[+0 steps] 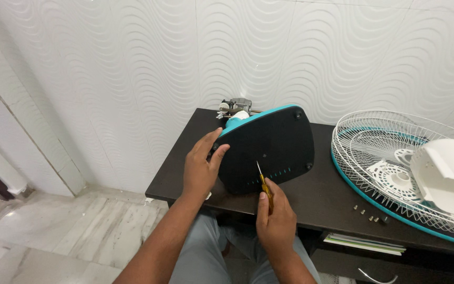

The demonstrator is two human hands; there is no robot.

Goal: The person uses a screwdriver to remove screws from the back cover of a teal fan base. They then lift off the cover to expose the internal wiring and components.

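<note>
White fan grille [379, 152] lying right on dark table [327, 194], white cover [450, 173] on it, small screws [369, 214] near, papers [363, 243] below.

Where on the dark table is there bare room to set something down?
The dark wooden table is bare between the black, teal-edged fan base and the white wire fan guard, down to the front edge short of the small brass screws. A narrow strip lies left of the left hand. The right end is crowded.
</note>
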